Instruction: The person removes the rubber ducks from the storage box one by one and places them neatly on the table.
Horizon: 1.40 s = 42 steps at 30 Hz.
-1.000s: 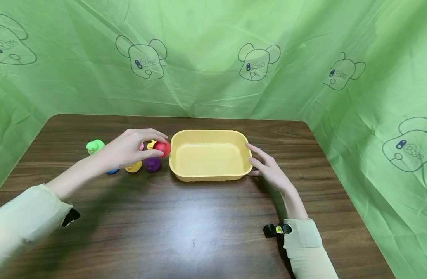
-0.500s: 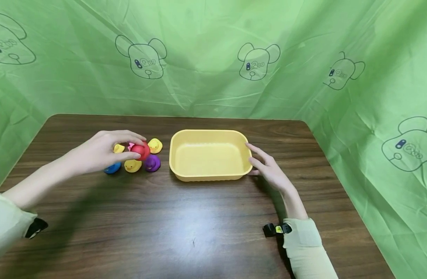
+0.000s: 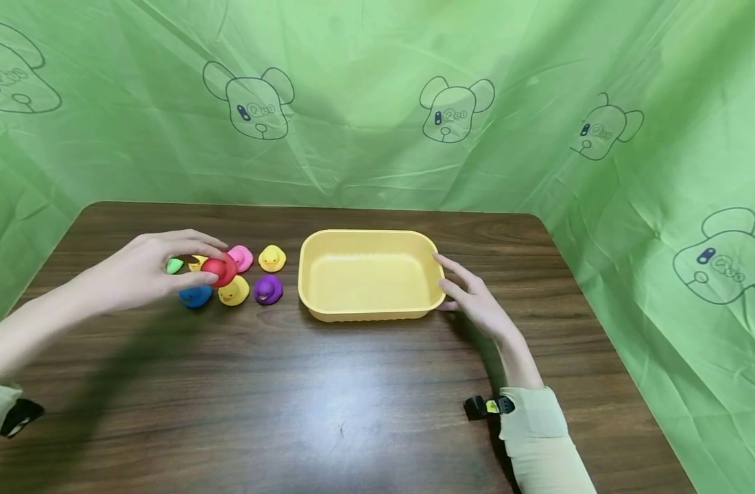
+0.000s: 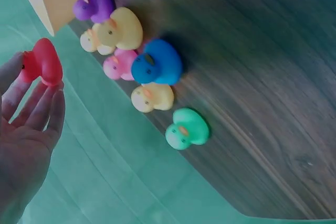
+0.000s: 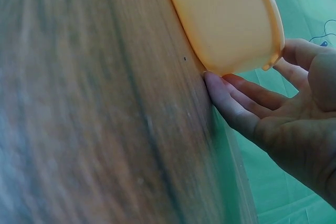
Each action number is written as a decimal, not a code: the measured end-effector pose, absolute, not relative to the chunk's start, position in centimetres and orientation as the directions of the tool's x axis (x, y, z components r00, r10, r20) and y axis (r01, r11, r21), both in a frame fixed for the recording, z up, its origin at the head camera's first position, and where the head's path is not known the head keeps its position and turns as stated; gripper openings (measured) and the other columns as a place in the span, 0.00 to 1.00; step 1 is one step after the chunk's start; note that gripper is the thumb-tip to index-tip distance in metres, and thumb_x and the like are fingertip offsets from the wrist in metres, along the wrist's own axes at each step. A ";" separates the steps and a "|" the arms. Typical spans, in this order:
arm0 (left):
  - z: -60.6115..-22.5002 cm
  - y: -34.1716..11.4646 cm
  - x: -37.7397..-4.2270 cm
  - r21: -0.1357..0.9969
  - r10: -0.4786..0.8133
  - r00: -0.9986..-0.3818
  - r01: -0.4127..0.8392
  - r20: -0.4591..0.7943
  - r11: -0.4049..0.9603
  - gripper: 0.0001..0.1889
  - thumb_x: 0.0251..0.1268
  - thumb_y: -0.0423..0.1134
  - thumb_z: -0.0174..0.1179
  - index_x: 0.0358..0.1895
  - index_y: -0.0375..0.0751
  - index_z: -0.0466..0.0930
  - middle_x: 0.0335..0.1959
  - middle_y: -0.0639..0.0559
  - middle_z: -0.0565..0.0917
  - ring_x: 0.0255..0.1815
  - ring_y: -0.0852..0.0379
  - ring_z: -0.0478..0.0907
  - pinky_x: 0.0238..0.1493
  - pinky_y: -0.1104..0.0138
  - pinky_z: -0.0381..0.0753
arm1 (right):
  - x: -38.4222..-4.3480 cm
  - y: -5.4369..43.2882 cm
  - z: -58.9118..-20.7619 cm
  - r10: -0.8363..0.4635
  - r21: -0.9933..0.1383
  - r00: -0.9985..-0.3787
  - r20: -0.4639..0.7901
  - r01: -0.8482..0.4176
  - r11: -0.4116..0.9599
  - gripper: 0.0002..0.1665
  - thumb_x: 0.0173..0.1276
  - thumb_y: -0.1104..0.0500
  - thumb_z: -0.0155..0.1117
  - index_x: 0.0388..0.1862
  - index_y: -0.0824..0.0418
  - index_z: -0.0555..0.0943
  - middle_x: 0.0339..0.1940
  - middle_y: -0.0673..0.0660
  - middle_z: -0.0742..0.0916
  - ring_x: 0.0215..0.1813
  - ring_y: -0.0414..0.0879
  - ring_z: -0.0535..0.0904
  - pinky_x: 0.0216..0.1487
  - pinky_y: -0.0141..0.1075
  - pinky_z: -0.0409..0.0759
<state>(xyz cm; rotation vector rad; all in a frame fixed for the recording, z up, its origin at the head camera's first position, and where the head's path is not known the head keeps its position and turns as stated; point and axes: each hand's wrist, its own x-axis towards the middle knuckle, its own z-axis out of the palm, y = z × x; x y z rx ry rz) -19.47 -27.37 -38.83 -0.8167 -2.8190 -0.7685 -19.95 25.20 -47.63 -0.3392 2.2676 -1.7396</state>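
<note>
My left hand (image 3: 145, 267) pinches a red rubber duck (image 3: 219, 269) between thumb and fingers, raised above the other ducks; the left wrist view shows the same red duck (image 4: 46, 62) at the fingertips. Below and around it stand a blue duck (image 3: 195, 296), a yellow duck (image 3: 234, 291), a pink duck (image 3: 241, 258) and a green duck (image 3: 175, 265), partly covered by the hand. Another yellow duck (image 4: 152, 97) is plainer in the left wrist view. My right hand (image 3: 476, 298) touches the right end of a yellow plastic basin (image 3: 372, 315) with extended fingertips.
A purple duck (image 3: 269, 289) and a further yellow duck (image 3: 272, 259) stand just left of the basin. Everything is on a dark wooden table (image 3: 352, 405), with a green printed curtain (image 3: 352, 158) behind and at the sides.
My left hand has carried the red duck leftward, from beside the basin's left rim to over the left part of the duck group. The right hand and basin have stayed put.
</note>
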 end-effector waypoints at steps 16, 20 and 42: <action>-40.0 -32.3 -19.7 0.427 0.403 -0.904 0.424 0.143 0.799 0.19 0.58 0.47 0.77 0.51 0.71 0.86 0.54 0.64 0.87 0.52 0.94 0.66 0.48 0.85 0.66 | -19.9 25.2 -47.6 -0.336 -0.969 -0.939 -0.070 -0.016 0.245 0.33 0.84 0.55 0.51 0.84 0.50 0.58 0.76 0.69 0.72 0.59 0.47 0.84 0.56 0.47 0.88; -40.2 -33.0 -19.8 0.418 0.396 -0.908 0.415 0.135 0.808 0.19 0.58 0.46 0.77 0.52 0.70 0.87 0.53 0.64 0.87 0.51 0.93 0.67 0.47 0.83 0.67 | -19.8 25.2 -47.5 -0.336 -0.970 -0.939 -0.072 -0.013 0.244 0.33 0.84 0.54 0.51 0.84 0.50 0.58 0.76 0.69 0.72 0.59 0.47 0.84 0.55 0.47 0.88; -43.3 -37.8 -20.4 0.369 0.352 -0.933 0.353 0.073 0.860 0.15 0.60 0.46 0.75 0.51 0.64 0.88 0.52 0.70 0.86 0.48 1.00 0.59 0.43 0.85 0.64 | -20.0 25.2 -47.4 -0.326 -0.966 -0.942 -0.082 -0.005 0.257 0.33 0.83 0.53 0.53 0.83 0.46 0.60 0.76 0.66 0.73 0.59 0.42 0.84 0.55 0.47 0.88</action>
